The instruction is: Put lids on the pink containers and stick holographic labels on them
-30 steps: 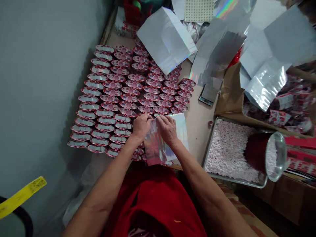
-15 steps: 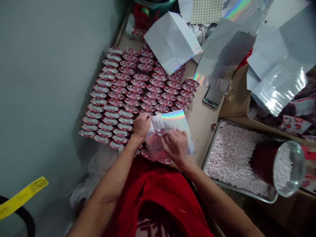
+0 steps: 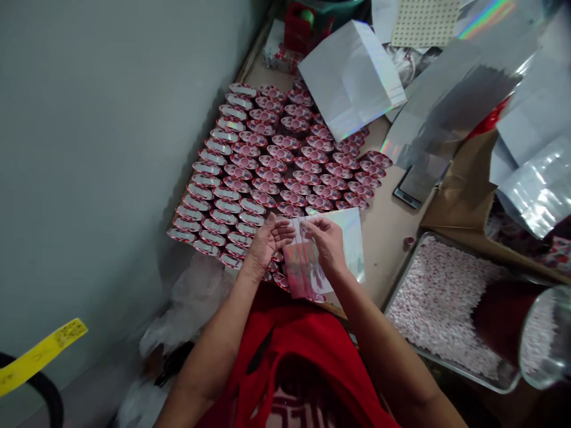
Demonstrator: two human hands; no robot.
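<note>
Silvery sheet (image 3: 354,249) below, the left hand (image 3: 266,239) has uncurled, grip wide — for the right hand (image 3: 329,242), I cannot tell.

- Left hand (image 3: 266,242): fingers (image 3: 282,229) extended at the shiny sheet (image 3: 354,246)'s left edge.
- Right hand (image 3: 329,245): bent fingers over the sheet.
- Oval-topped packets (image 3: 280,153) stand in rows on the worktop (image 3: 387,215).
- A tilted cup (image 3: 502,318) rests in a tray (image 3: 507,375) of pale pieces (image 3: 439,297).

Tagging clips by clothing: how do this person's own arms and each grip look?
The left arm and right arm have bare forearms, no sleeves in view. The left grip and right grip are ungloved human hands, no watch or bracelet visible. The garment between the arms is red.
</note>
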